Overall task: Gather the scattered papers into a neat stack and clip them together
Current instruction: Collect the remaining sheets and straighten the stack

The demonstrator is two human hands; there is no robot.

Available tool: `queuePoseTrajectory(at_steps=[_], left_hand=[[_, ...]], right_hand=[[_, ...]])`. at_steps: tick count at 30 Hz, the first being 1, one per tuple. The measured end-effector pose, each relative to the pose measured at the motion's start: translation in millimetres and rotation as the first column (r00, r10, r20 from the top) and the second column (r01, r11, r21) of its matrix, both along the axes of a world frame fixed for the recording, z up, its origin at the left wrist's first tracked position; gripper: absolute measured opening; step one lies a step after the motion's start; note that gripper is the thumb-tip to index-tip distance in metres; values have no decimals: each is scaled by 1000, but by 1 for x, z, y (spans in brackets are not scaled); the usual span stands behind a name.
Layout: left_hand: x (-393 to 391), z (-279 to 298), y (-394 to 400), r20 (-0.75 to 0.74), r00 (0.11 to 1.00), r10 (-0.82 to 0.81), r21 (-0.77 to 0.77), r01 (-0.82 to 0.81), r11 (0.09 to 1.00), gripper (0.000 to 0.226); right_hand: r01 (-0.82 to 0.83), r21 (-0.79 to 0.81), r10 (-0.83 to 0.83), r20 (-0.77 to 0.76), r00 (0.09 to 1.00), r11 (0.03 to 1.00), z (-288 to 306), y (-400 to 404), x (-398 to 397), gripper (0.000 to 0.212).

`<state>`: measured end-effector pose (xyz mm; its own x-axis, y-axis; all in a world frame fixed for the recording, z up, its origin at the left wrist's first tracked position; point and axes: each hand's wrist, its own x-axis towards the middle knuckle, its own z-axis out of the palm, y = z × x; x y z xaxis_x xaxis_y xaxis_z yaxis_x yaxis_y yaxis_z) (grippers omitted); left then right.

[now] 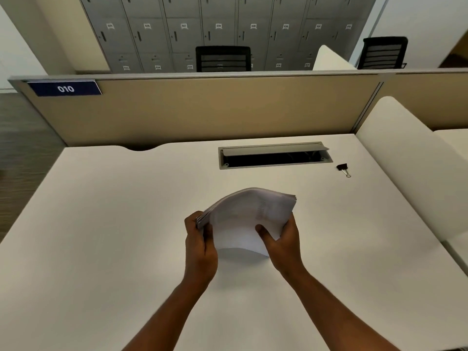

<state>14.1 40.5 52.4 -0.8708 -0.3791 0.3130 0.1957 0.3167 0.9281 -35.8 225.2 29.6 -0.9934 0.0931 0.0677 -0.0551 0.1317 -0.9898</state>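
Note:
A stack of white papers [243, 219] is held up off the white desk [101, 224], tilted and bowed, with its lower edge near the desk top. My left hand [200, 247] grips the stack's left edge. My right hand [283, 241] grips its right side, thumb on the top sheet. A black binder clip [343, 168] with silver handles lies on the desk at the far right, well away from both hands.
An open grey cable tray [274, 155] is set into the desk behind the papers. A beige partition [202, 110] with a "010" label runs along the back. A white side divider [405, 153] stands at the right. Black chairs and grey lockers lie beyond.

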Motion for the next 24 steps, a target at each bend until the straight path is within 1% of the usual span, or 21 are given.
queuePoseTrajectory(at_steps=[2,3,5,6,7,8,10,11,13,14,15,16,17,18,19,20,22,23,24], left_hand=[[-1,4,0,-10,1000,4,18,-3,1000,23],[-1,6,0,-28,999,19,23,-18,1000,22],[0,5,-3,-51,998,40,18,-39,999,21],[2,1,-5,-37,999,36,8,-36,999,21],[4,-6,-8,5,1000,24,-4,-24,1000,22],[6,-14,-10,71,997,7,-15,-6,1000,24],[9,-30,-14,203,979,-19,-53,30,998,34],[10,-36,-14,238,971,-26,-65,43,997,37],[10,-40,-15,254,967,7,-70,11,998,39],[11,-41,-16,242,969,59,-62,-45,997,47],[12,-44,-18,240,962,132,-32,-128,991,58],[14,-47,-21,267,941,206,37,-224,974,69],[17,-49,-23,326,911,252,134,-308,942,78],[21,-50,-24,395,884,250,242,-363,900,83],[24,-51,-25,447,872,201,352,-378,856,84],[25,-54,-26,461,880,116,462,-350,815,79],[22,-55,-28,409,909,-76,638,-226,736,60],[19,-53,-29,378,918,-123,678,-184,711,53],[17,-50,-30,353,927,-130,700,-169,694,48]], right_hand=[[47,-21,-47,-6,999,999,2,-2,0,43],[60,-38,-61,-32,998,997,3,-2,0,39],[48,-56,-54,-95,994,997,6,-2,1,45],[29,-57,-35,-103,994,998,5,-2,2,50],[15,-49,-19,-81,997,999,2,-2,3,53],[13,-35,-14,-33,999,999,-1,-3,4,49],[37,-13,-36,56,998,999,-9,-7,6,24],[59,0,-59,77,995,998,-11,-8,7,16],[90,7,-90,100,991,996,-14,-10,5,18],[100,-14,-98,114,989,995,-12,-11,3,18],[113,-58,-105,130,986,992,-12,-11,1,17],[137,-117,-119,148,982,984,-12,-12,-1,15],[173,-192,-140,173,975,966,-11,-13,-2,14],[213,-273,-158,208,965,938,-11,-16,-1,14],[249,-350,-167,249,954,903,-12,-19,1,17],[279,-416,-163,292,942,865,-13,-22,4,22],[306,-509,-125,359,925,804,-16,-28,11,32],[307,-545,-96,380,920,781,-18,-29,14,36],[292,-583,-53,391,919,758,-19,-29,18,39]])
